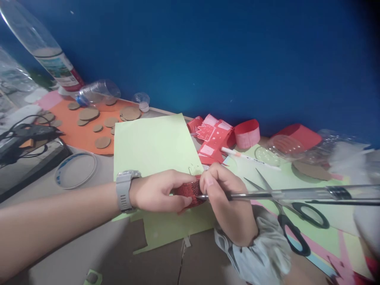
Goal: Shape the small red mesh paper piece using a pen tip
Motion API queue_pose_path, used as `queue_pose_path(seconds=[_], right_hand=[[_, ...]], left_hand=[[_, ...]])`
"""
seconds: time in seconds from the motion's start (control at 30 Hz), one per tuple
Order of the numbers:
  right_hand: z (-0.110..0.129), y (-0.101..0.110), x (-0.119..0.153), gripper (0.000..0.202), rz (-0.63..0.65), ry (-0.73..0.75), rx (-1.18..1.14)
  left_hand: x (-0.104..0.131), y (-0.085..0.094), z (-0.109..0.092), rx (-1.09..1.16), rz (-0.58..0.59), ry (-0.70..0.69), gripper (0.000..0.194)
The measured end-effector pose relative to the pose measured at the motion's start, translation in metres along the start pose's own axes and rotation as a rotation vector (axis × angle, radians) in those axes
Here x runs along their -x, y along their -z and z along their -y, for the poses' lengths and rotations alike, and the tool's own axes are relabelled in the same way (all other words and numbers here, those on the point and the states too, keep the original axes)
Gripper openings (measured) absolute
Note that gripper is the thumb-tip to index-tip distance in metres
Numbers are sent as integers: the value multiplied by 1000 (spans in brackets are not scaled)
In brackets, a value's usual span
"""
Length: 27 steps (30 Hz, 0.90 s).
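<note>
A small red-and-black woven piece (190, 192) is gripped between the thumb and fingers of my left hand (162, 192), which has a grey watch (124, 191) on its wrist. My right hand (227, 200) touches the piece's right end with its fingers closed round a clear-barrelled pen (308, 193). The pen's metal tip meets the woven surface, and its barrel extends far to the right. Beneath both hands lies light green paper (154, 148). Part of the woven piece is hidden by my fingers.
Scissors (292, 233) lie open at the right, near a marker (249, 158) and red paper pieces (216, 138). Cardboard discs (89, 114) rest on orange paper (68, 130) at the left. Behind stand a tall bottle (56, 63) and a blue wall (208, 59). A tape ring (59, 174) sits at the left.
</note>
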State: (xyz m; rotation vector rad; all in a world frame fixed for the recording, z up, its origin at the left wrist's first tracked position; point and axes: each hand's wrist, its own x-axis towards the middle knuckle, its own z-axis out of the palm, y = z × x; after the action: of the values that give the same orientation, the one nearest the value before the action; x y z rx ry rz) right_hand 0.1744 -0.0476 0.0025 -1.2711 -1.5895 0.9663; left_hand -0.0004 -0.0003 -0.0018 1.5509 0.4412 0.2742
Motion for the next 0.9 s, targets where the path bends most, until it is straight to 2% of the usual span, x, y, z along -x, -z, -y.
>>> queue_pose_path(seconds=[0.9], right_hand=[[-1, 2, 1, 25, 9, -27, 46]], left_hand=[[0, 1, 0, 3, 13, -2, 6]])
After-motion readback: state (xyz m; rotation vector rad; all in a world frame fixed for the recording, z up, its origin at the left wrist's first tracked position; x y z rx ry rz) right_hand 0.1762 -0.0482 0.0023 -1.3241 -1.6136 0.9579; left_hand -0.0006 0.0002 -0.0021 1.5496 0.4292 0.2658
